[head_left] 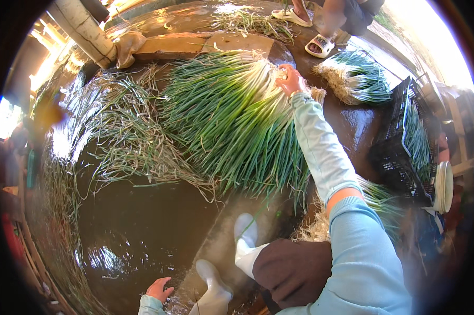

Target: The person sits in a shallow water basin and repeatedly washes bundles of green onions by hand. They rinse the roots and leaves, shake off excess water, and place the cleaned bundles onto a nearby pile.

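Note:
A broad heap of spring onions (237, 115) lies fanned out in front of me, green leaves toward me and white root ends at the far right. At those white ends is my right hand (291, 80), fingers curled onto the stems; some fingertips are hard to make out. My left hand (159, 290) is low over the muddy water (142, 226), beside my white boot (211, 278). Its fingers are apart and nothing is in them. More spring onions (376, 202) with pale roots lie partly behind my right arm.
Withered leaves (132, 136) float left of the heap. Another spring onion bundle (355, 79) lies at the far right, near a black crate (405, 142) holding more greens. Beyond, a person in sandals (320, 46) is partly seen. A pale post (82, 29) stands far left.

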Tool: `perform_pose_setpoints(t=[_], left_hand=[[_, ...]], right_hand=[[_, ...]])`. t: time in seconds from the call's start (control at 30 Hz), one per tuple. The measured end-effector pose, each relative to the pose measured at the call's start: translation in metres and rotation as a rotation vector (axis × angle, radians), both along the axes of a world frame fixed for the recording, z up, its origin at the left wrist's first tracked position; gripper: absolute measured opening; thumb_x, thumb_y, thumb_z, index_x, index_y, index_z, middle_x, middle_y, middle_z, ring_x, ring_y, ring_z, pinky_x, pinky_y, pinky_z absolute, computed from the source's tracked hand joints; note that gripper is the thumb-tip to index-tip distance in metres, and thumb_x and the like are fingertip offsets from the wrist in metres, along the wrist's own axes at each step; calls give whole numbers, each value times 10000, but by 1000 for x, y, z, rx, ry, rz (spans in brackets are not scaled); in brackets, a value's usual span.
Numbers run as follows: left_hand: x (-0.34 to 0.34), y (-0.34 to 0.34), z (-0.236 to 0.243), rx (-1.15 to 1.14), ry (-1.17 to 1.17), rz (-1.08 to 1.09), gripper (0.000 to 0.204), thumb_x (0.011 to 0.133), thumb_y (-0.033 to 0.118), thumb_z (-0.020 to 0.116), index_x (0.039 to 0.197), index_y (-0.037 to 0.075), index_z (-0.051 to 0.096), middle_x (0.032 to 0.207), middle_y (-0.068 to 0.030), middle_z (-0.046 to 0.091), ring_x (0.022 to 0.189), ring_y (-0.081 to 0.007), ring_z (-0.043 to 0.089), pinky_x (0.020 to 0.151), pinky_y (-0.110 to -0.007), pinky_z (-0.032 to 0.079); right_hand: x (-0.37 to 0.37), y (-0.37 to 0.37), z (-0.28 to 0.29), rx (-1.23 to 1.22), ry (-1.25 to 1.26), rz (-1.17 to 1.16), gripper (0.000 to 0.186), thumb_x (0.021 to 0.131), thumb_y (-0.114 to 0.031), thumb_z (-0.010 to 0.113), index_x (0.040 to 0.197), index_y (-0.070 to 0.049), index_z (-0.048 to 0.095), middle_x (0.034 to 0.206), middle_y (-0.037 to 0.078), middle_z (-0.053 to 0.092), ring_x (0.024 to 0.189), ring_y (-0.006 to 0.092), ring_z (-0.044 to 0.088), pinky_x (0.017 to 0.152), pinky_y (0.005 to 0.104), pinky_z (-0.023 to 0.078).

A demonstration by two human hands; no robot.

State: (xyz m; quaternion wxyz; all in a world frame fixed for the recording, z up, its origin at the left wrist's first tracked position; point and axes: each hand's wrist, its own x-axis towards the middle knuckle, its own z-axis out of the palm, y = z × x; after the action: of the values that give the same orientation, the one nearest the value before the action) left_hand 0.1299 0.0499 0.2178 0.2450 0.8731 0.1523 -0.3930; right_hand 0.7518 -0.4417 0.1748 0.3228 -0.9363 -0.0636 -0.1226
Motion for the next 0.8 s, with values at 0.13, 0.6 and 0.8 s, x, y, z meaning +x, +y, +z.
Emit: perform_pose_setpoints(t=[0.13,0.6,0.8], left_hand=[[-3,0,-5,-23,6,17,454,813,295,673,1215,119,559,1183,-125,580,1092,-312,549,923,-379,448],[-6,-7,-6,-35,-30,2,445,808,268,690,1208,113,570,1165,-117,591,1076,-290,566,920,-363,455],[10,-18,13,11,-10,38,438,825,260,668,1223,114,559,1193,-122,577,1079,-287,565,925,-359,454]], right_hand=[[50,10,-19,-121,229,-1,829,785,-531,594,1423,-89,302,1357,180,464,1247,340,441,1044,388,355],[21,10,-38,263,-173,59,236,823,-218,697,958,-46,609,898,126,663,836,252,643,728,311,501],[-96,60,73,324,-358,224,132,876,-112,627,929,-2,578,828,98,627,765,181,601,727,298,477]])
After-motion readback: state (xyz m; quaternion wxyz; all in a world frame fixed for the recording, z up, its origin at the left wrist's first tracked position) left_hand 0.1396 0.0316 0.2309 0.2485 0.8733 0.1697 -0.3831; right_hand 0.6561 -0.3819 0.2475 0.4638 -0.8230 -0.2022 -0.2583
